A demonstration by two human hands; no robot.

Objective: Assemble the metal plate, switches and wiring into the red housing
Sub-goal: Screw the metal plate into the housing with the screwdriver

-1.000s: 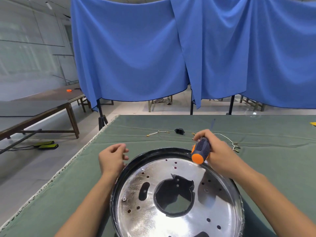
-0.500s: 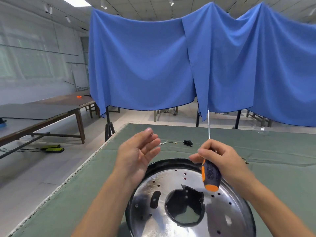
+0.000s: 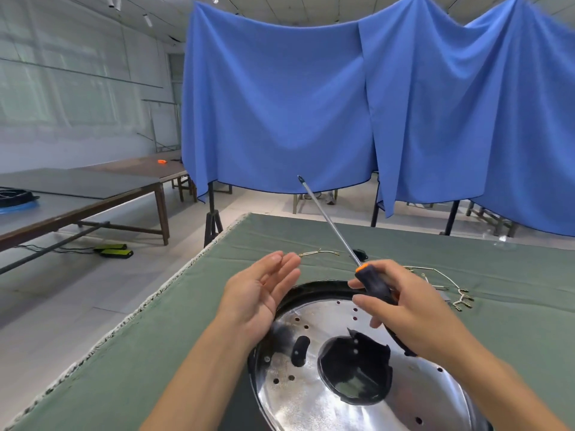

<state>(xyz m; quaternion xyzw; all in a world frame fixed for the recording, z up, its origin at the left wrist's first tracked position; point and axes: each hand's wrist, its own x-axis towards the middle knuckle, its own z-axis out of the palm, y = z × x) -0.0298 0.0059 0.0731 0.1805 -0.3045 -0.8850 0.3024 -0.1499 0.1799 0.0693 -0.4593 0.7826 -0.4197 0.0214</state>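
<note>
A shiny round metal plate (image 3: 298,396) with several holes and a large central opening sits inside a dark round housing rim (image 3: 314,287) on the green table. My right hand (image 3: 407,309) grips a screwdriver (image 3: 371,283) by its black and orange handle, the shaft pointing up and away to the left. My left hand (image 3: 261,293) hovers open, palm facing right, just left of the housing rim. Wiring (image 3: 448,284) with metal terminals lies on the cloth beyond my right hand. A small black switch part (image 3: 361,252) and a short wire (image 3: 317,252) lie farther back.
The green cloth table (image 3: 174,337) has its left edge close to my left forearm. Blue curtains (image 3: 311,104) hang behind it. A long brown table (image 3: 93,194) stands at the left, with green and black items on the floor beneath.
The screwdriver has turned in my right hand: its shaft swung from upright to tilted up-left, handle end now toward me. My left hand stayed raised and open. The view tilted up slightly.
</note>
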